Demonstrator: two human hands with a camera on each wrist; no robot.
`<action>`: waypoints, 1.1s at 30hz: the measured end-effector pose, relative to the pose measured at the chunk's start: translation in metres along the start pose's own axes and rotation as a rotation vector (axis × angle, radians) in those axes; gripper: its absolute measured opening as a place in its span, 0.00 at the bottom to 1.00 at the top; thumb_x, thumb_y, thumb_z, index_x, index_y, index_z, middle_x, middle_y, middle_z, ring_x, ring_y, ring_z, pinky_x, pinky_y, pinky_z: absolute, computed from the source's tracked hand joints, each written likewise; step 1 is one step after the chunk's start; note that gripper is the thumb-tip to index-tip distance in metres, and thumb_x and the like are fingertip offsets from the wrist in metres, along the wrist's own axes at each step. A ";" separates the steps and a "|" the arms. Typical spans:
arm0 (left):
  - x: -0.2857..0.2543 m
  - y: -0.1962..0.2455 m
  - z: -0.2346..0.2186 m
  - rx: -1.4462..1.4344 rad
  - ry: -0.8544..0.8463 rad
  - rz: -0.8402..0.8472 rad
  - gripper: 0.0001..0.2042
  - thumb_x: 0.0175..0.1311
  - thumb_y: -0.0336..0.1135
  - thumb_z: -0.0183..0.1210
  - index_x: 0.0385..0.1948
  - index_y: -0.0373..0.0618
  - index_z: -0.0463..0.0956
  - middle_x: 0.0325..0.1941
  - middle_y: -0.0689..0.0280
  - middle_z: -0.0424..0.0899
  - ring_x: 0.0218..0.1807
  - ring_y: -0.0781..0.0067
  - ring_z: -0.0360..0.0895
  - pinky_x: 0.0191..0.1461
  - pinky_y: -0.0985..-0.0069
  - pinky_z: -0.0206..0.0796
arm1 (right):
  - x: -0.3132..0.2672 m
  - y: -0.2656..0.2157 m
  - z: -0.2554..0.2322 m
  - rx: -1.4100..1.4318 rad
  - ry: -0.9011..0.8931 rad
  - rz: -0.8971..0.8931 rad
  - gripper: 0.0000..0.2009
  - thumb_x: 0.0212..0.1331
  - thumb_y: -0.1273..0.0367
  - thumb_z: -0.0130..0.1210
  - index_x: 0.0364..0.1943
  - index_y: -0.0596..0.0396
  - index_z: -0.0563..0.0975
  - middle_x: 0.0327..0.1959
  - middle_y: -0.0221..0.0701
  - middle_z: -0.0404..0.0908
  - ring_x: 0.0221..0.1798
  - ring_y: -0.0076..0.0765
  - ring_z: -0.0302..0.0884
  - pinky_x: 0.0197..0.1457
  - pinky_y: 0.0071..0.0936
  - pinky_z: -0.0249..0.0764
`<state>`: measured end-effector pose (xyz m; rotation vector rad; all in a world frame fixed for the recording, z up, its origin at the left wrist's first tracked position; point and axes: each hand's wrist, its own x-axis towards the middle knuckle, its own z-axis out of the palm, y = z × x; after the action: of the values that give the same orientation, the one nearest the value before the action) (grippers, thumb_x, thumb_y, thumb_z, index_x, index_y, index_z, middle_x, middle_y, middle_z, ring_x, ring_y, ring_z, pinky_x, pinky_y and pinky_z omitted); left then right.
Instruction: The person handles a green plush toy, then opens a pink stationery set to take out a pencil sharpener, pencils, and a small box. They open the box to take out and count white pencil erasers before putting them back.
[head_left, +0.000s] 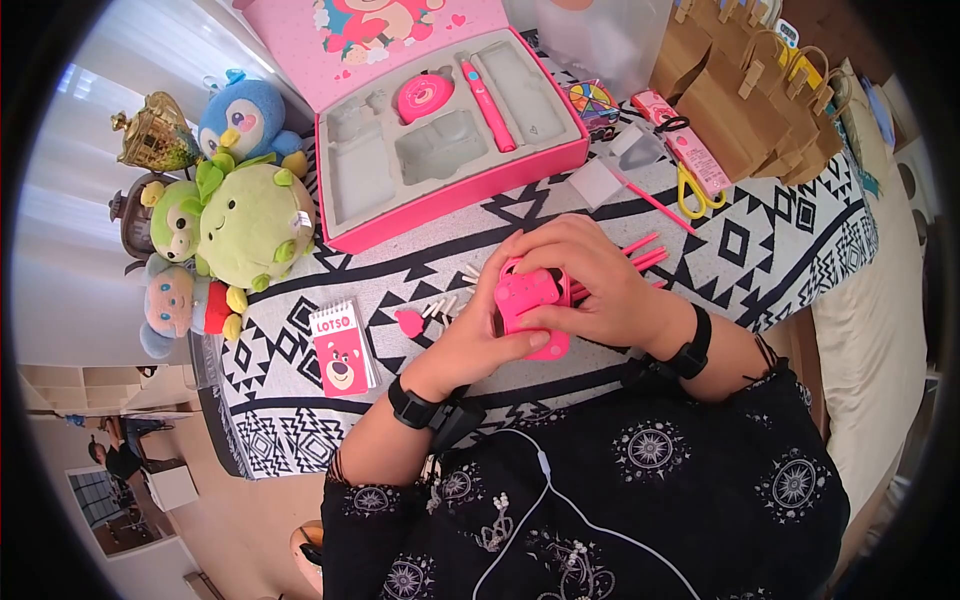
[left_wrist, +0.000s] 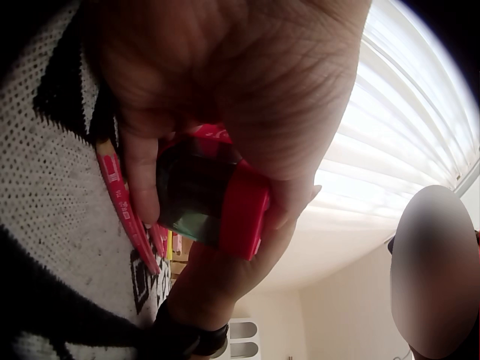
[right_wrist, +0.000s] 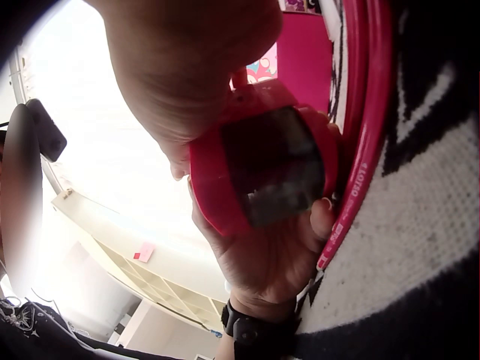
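Observation:
Both hands hold a hot-pink pencil sharpener (head_left: 530, 300) with a dark see-through bin, close over the patterned cloth. My left hand (head_left: 478, 338) grips its left side, thumb along the near edge. From the right, my right hand (head_left: 585, 285) curls over the top and presses its thumb to the front. In the right wrist view the smoky bin (right_wrist: 277, 169) shows between the hands. Pink pencils (head_left: 645, 255) lie beside the right hand, partly hidden by it. Short white sticks (head_left: 440, 307) and a small pink piece (head_left: 408, 322) lie left of the left hand.
A pink gift box (head_left: 450, 180) stands open at the back, holding a round pink item and a pink pen. Plush toys (head_left: 255, 225) crowd the left, near a LOTSO notepad (head_left: 342, 350). Yellow scissors (head_left: 692, 192) and paper bags (head_left: 750, 95) are at right.

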<state>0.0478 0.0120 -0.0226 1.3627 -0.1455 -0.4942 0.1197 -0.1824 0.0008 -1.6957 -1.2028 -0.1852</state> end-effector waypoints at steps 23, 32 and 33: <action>0.000 0.001 0.003 -0.042 0.019 0.037 0.49 0.56 0.27 0.64 0.75 0.50 0.35 0.73 0.59 0.54 0.73 0.66 0.56 0.74 0.67 0.50 | -0.002 0.002 0.003 -0.077 0.110 -0.059 0.20 0.43 0.69 0.71 0.41 0.53 0.75 0.48 0.38 0.79 0.46 0.45 0.76 0.50 0.39 0.68; 0.000 0.003 0.006 -0.053 0.024 0.030 0.49 0.57 0.28 0.64 0.75 0.49 0.35 0.72 0.58 0.56 0.73 0.65 0.56 0.74 0.66 0.50 | -0.001 -0.003 0.004 -0.035 0.073 0.043 0.21 0.47 0.71 0.68 0.48 0.54 0.74 0.49 0.37 0.77 0.50 0.43 0.75 0.56 0.37 0.68; 0.000 0.003 0.005 -0.044 0.013 0.048 0.49 0.57 0.28 0.64 0.75 0.49 0.35 0.72 0.58 0.56 0.73 0.65 0.56 0.74 0.66 0.51 | -0.001 -0.004 0.006 0.024 0.081 0.136 0.20 0.50 0.68 0.66 0.48 0.54 0.75 0.47 0.37 0.78 0.50 0.44 0.74 0.56 0.38 0.68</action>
<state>0.0467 0.0075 -0.0184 1.3162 -0.1555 -0.4463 0.1137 -0.1784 -0.0004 -1.7254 -1.0220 -0.1541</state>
